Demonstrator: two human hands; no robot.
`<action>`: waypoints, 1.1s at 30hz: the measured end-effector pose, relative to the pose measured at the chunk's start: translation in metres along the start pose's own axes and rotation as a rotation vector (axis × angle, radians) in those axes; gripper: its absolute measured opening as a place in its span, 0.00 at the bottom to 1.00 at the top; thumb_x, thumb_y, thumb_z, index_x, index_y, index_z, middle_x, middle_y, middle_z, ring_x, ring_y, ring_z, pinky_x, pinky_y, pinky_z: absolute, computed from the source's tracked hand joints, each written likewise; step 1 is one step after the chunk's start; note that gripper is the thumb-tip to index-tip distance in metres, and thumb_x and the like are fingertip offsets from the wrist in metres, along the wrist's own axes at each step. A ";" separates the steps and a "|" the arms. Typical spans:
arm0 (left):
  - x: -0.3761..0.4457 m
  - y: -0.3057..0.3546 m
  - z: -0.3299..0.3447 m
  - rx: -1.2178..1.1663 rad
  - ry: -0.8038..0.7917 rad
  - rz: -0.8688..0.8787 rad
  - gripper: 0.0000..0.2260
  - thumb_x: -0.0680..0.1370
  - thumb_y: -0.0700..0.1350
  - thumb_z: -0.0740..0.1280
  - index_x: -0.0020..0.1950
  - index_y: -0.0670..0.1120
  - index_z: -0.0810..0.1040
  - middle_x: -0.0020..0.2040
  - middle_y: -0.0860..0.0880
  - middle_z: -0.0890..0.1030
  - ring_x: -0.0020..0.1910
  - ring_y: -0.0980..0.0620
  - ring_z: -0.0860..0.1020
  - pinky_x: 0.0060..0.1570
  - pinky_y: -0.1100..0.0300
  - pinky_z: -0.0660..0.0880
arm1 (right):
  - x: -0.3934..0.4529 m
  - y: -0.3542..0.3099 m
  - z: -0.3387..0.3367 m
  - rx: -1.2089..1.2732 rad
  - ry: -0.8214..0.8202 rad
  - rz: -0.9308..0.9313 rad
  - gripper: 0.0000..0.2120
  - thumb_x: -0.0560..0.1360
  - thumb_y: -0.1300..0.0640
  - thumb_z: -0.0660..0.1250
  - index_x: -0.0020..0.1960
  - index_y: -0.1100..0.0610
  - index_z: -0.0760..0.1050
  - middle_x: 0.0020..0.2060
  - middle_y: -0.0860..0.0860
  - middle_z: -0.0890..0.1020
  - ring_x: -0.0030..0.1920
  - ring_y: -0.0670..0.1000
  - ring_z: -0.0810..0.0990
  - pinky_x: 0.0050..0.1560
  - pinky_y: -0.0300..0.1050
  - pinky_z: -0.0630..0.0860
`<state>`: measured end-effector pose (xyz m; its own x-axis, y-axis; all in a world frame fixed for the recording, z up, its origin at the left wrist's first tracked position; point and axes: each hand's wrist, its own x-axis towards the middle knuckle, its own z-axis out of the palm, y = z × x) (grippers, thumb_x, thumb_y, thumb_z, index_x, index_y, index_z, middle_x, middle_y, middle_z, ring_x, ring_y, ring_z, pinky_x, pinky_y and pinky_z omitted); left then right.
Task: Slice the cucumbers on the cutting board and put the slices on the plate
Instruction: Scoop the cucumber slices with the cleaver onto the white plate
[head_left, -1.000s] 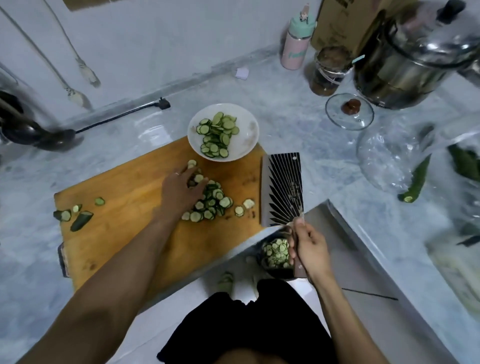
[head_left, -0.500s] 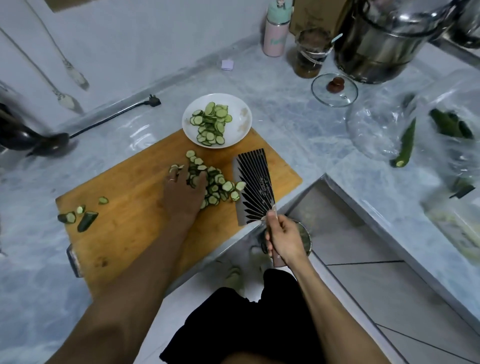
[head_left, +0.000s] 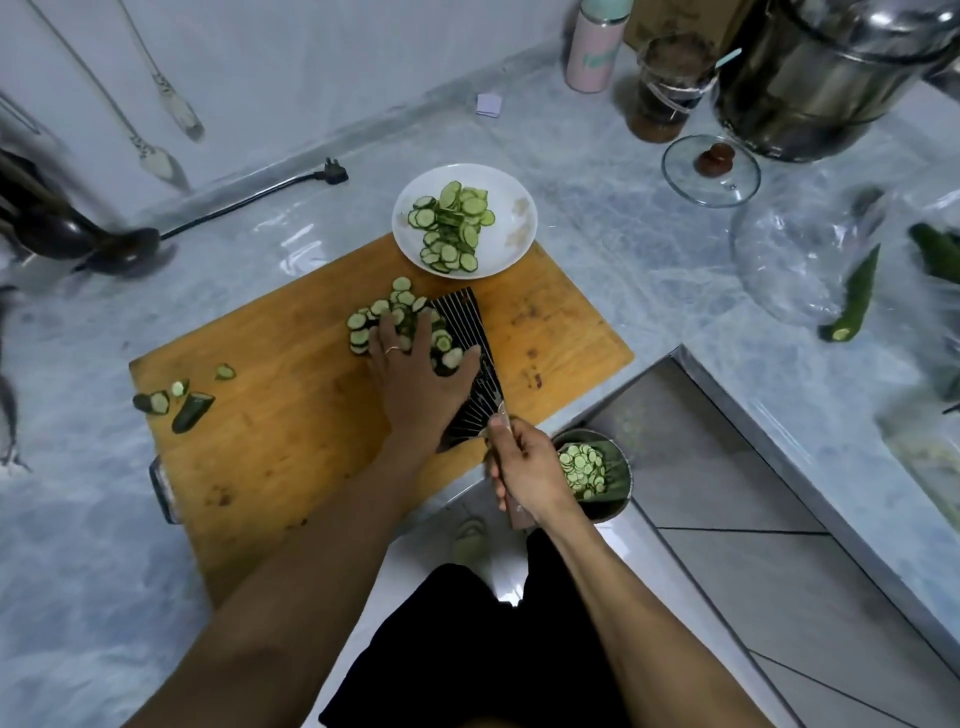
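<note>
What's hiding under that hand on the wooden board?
Cucumber slices peek out around the left hand, which presses them against the cleaver blade. How many slices lie beneath the palm cannot be seen, since the hand covers them.

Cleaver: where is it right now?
In the head view the cleaver lies flat on the cutting board, just below the plate, its handle gripped by the right hand, against the slices under the left hand.

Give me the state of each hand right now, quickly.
Left hand: open, fingers spread flat, pressing the cucumber slices against the cleaver blade.
Right hand: closed round the cleaver handle.
</note>
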<state>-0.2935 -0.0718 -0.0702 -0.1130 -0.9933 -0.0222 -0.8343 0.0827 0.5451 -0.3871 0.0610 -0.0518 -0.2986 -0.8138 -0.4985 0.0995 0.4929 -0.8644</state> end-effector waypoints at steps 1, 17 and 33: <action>0.000 0.004 0.002 0.034 0.031 0.019 0.35 0.73 0.70 0.62 0.76 0.56 0.65 0.79 0.43 0.55 0.78 0.39 0.51 0.75 0.43 0.53 | -0.001 -0.001 0.000 0.004 -0.002 0.002 0.18 0.83 0.49 0.59 0.48 0.64 0.71 0.27 0.52 0.74 0.22 0.50 0.70 0.22 0.42 0.70; -0.011 -0.003 -0.023 0.093 0.066 0.046 0.21 0.79 0.57 0.63 0.70 0.51 0.74 0.76 0.44 0.66 0.77 0.38 0.56 0.72 0.43 0.58 | -0.007 -0.025 0.002 -0.031 -0.157 0.022 0.16 0.83 0.48 0.59 0.43 0.57 0.72 0.26 0.50 0.73 0.23 0.50 0.70 0.22 0.42 0.70; 0.034 0.021 -0.052 0.106 0.198 0.058 0.21 0.78 0.57 0.58 0.66 0.50 0.77 0.71 0.47 0.73 0.73 0.40 0.63 0.70 0.42 0.63 | 0.027 -0.086 -0.006 -0.028 -0.257 -0.034 0.18 0.83 0.47 0.60 0.42 0.60 0.69 0.27 0.53 0.71 0.22 0.51 0.68 0.22 0.41 0.68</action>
<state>-0.2863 -0.1077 -0.0157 -0.0632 -0.9820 0.1777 -0.8828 0.1381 0.4490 -0.4092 -0.0019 0.0094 -0.0502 -0.8796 -0.4731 0.0658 0.4697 -0.8804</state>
